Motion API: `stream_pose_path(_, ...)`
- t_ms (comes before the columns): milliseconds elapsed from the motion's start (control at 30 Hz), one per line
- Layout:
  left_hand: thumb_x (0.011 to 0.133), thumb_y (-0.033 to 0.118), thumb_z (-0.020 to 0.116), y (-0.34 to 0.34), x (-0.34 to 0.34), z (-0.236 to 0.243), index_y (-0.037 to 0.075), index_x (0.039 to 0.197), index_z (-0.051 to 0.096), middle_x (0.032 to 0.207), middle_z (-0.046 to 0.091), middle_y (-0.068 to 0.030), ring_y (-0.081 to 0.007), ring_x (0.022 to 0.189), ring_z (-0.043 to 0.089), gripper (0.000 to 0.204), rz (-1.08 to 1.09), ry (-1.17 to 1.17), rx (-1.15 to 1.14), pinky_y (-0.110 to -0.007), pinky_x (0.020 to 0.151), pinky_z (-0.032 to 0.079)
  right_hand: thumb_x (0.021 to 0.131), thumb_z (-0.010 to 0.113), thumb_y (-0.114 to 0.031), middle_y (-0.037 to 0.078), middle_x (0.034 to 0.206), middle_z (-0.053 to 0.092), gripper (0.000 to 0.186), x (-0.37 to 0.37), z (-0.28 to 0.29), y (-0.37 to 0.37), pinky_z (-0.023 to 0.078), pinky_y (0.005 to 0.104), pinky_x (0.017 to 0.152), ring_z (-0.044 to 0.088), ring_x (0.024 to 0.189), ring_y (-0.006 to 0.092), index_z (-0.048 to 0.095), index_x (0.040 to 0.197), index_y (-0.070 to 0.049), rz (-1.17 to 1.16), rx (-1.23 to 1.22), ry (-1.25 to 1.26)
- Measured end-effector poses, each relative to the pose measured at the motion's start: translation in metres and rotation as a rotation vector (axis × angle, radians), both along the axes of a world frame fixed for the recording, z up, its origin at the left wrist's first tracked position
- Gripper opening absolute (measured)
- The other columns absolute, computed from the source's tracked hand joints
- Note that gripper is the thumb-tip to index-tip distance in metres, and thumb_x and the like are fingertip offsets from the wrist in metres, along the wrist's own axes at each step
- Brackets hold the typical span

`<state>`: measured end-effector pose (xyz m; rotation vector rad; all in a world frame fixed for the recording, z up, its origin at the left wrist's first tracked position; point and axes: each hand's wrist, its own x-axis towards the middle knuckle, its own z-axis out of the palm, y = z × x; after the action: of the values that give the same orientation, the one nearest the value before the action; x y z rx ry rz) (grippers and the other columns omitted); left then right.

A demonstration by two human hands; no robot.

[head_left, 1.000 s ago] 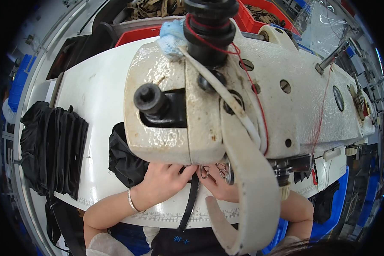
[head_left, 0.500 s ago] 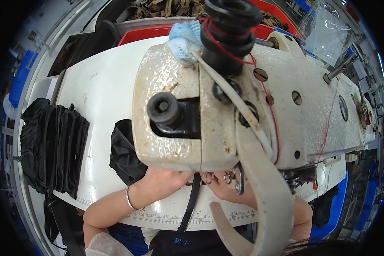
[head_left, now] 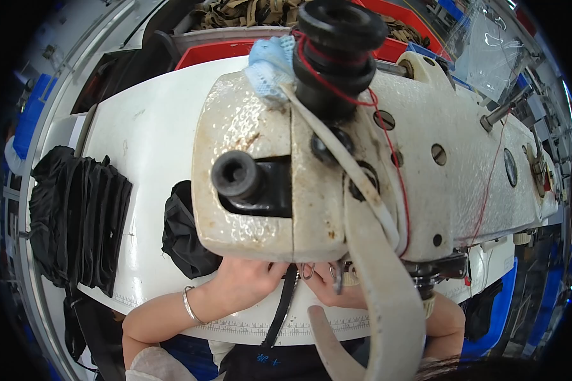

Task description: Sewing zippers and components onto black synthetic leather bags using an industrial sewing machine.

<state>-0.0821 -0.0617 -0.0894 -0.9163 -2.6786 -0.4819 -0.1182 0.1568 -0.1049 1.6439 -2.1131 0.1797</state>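
Head view: the fingertips of the left hand (head_left: pixel 246 280) and the right hand (head_left: pixel 333 292) are tucked under the front of a big white sewing machine (head_left: pixel 419 197). The left fingers look bent, but the tips of both hands are hidden, so I cannot tell if they pinch anything.

One black zip strip (head_left: pixel 280 312) is on the table between the hands. Its top is right by the fingers, and its long way runs from there toward the person, leaning a bit left, down to the front edge of the white table (head_left: pixel 149 149). The left hand is a little nearer to it.

One silver bangle (head_left: pixel 189 306) is on the left wrist. One black cloth bundle (head_left: pixel 185 238) sits just past the left hand. Farther left is one stack of black cloth pieces (head_left: pixel 79 222), packed too tight to count. One blue-and-white rag (head_left: pixel 270 66) is up on the machine.
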Motion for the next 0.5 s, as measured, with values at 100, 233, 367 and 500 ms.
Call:
stream_pose_path(100, 0.066, 0.009, 0.064, -0.004, -0.001, 0.0, 0.003, 0.091, 0.069, 0.097, 0.065, -0.0123, -0.0308, 0.094, 0.064, 0.026, -0.004, -0.098, 0.044, -0.044, 0.081, 0.052, 0.089, 0.052, -0.007, 0.005, 0.093, 0.062, 0.017, -0.004, -0.008, -0.001, 0.052, 0.0296, 0.069, 0.058, 0.08, 0.0139, 0.064, 0.094, 0.004, 0.118, 0.176, 0.126)
stream_pose_path(233, 0.068, 0.011, 0.064, -0.009, -0.007, -0.008, 0.004, 0.091, 0.07, 0.104, 0.067, -0.0131, -0.0314, 0.1, 0.065, 0.025, -0.069, -0.187, -0.016, -0.046, 0.086, 0.052, 0.095, 0.046, -0.01, 0.006, 0.098, 0.06, 0.023, 0.004, -0.02, 0.001, 0.052, 0.0249, 0.079, 0.057, 0.088, 0.013, 0.056, 0.106, 0.008, -0.052, 0.277, 0.21)
stream_pose_path(367, 0.07, 0.009, 0.063, -0.008, -0.014, -0.018, 0.003, 0.1, 0.068, 0.109, 0.065, -0.0134, -0.0336, 0.105, 0.062, 0.031, -0.045, -0.032, 0.016, -0.049, 0.092, 0.049, 0.099, 0.045, -0.015, 0.004, 0.103, 0.059, 0.025, 0.0, -0.029, 0.008, 0.05, 0.0243, 0.08, 0.055, 0.096, 0.0108, 0.053, 0.114, 0.004, -0.017, 0.262, 0.151)
stream_pose_path(500, 0.071, 0.008, 0.062, -0.008, -0.019, -0.022, 0.003, 0.103, 0.067, 0.113, 0.063, -0.0146, -0.0342, 0.109, 0.06, 0.033, -0.03, 0.018, 0.102, -0.05, 0.094, 0.048, 0.094, 0.049, -0.013, 0.005, 0.108, 0.06, 0.027, -0.001, -0.026, 0.016, 0.049, 0.0272, 0.084, 0.056, 0.1, 0.0125, 0.055, 0.116, 0.002, -0.016, -0.011, -0.365)
